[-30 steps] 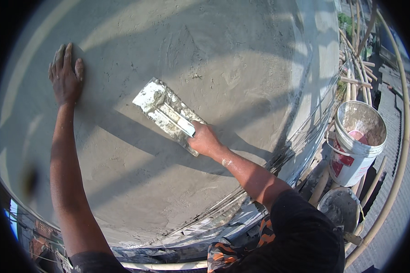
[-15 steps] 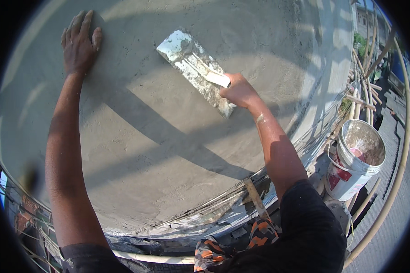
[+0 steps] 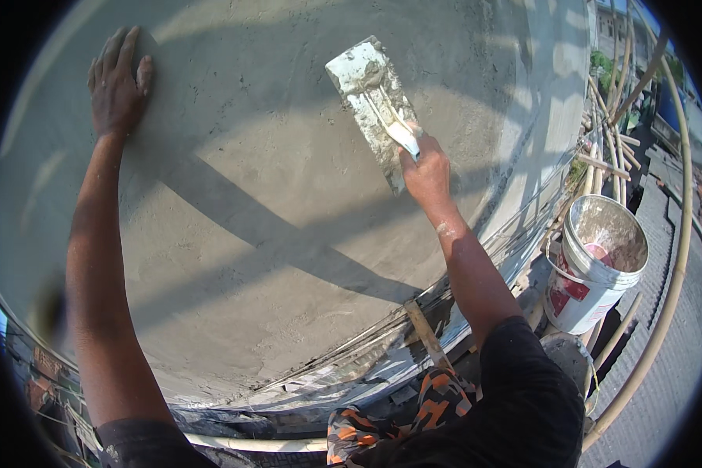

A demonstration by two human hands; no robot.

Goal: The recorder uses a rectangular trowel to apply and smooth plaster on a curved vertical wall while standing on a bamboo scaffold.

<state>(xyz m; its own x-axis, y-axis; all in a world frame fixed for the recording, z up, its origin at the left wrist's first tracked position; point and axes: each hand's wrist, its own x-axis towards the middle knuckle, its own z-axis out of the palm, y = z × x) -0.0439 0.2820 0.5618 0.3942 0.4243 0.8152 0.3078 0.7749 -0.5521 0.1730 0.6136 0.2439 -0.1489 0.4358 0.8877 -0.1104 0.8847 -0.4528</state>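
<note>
My left hand (image 3: 117, 93) lies flat, fingers extended, on the grey plastered wall (image 3: 265, 125) at upper left. My right hand (image 3: 427, 168) is closed round the handle of a rectangular steel trowel (image 3: 360, 69) caked with pale mortar, held at upper centre against or just over the plaster. The trowel slants with its far end toward the upper left. Shadows of arms and poles cross the surface.
A white-and-red bucket (image 3: 569, 304) stands at right, with a second container (image 3: 565, 351) below it. Bamboo poles (image 3: 682, 210), a corrugated roof (image 3: 678, 343) and a wooden stick (image 3: 425, 331) border the wall. My patterned trousers (image 3: 441, 402) show at bottom.
My right hand with the trowel has moved up and rightward, turning the blade more upright. My left hand is higher on the wall than a second ago.
</note>
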